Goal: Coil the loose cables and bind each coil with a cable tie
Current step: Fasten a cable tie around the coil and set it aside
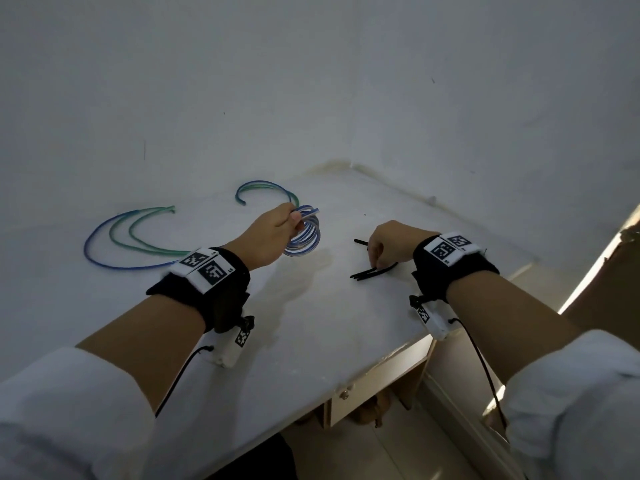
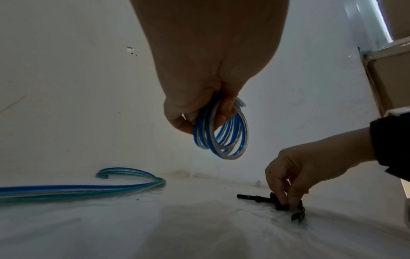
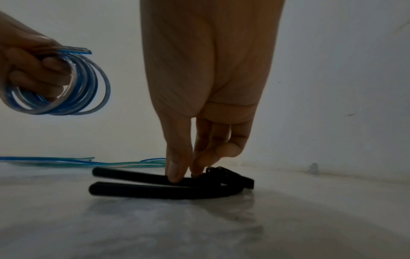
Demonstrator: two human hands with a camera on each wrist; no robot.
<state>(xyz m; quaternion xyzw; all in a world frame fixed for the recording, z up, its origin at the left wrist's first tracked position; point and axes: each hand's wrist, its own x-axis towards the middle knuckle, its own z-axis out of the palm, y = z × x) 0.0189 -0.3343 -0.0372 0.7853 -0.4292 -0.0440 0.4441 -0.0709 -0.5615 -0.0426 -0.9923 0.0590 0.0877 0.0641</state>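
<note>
On the white worktop (image 1: 311,341) the step in hand looks like fetching a tie for 1 finished coil: the loose blue-and-green plastic cables (image 1: 131,237) lie uncoiled at the far left, while the left hand (image 1: 268,239) holds the coiled blue-and-clear cable (image 1: 306,237) clear of the surface, its fingers (image 3: 33,73) curled through the loops. The right hand (image 1: 388,242) reaches down to the small cluster of black cable ties (image 3: 159,189), thumb and forefinger closed on 1; next it probably must lift that single tie free of the others and thread it round the coil
</note>
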